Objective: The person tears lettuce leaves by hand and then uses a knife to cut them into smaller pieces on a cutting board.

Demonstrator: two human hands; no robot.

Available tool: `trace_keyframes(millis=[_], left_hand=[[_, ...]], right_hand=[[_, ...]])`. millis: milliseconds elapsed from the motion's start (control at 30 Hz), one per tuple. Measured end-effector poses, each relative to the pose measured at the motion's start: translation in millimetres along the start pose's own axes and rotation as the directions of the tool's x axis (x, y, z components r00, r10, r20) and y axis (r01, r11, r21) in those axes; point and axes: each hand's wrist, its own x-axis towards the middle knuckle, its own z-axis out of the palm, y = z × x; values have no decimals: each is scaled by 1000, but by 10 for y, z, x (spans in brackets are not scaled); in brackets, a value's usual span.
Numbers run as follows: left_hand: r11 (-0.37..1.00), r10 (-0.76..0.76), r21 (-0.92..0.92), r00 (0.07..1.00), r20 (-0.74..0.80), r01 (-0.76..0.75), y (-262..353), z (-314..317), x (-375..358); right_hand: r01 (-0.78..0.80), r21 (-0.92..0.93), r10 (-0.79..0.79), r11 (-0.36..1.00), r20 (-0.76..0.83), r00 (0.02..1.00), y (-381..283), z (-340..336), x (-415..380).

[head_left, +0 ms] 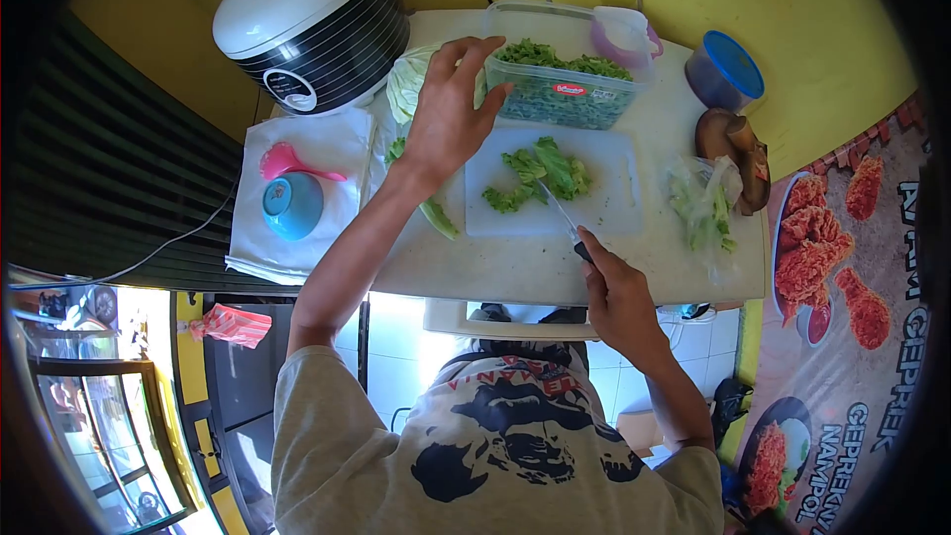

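Observation:
My right hand (616, 287) grips the dark handle of a knife (562, 206), its blade reaching into the lettuce (563, 170) on the white cutting board (480, 210). Raised at the left end of a clear plastic container (594, 111), my left hand (458, 104) has its fingers apart and holds nothing that I can see. Chopped green leaves (565, 59) fill much of that container. Behind my left hand is a pale cabbage (408, 84), partly covered. A lettuce leaf (436, 218) lies under my left forearm, beside the board.
A rice cooker (317, 25) stands at the back left. Near it, a blue bowl (292, 206) and pink ladle (297, 162) rest on a white cloth (342, 144). To the right are a plastic bag of greens (703, 200), a blue-lidded tub (725, 69) and a brown object (735, 154).

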Motion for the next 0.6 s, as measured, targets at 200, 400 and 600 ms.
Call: trace_keyframes(millis=[200,400,600], left_hand=[[988,-147,30,887,437,149,119,-89,-563],[989,-92,144,933,349,43,111,10,-1010],[986,-13,161,955,295,-37,126,36,-1158]], right_hand=[[1,13,0,1000,-38,999,43,1,-51],[15,-69,-14,998,26,1000,-18,21,-67],[138,-181,-127,974,71,989,64,139,-26]])
